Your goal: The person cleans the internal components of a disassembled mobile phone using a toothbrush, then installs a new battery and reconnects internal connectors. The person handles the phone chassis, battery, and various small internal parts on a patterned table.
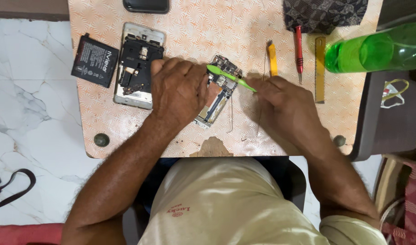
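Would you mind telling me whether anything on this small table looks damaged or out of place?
Yes: the table's near edge has a chipped patch where the patterned surface is gone, exposing brown board just below the opened phone.

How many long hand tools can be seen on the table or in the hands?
4: green tool in the right hand, over the circuit board under the left hand; yellow pry tool, red screwdriver and ruler lying right of it. Others may be hidden.

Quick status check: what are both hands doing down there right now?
Left hand pressing down circuit board. Right hand holds green tool, tip on board. Nothing blocking.
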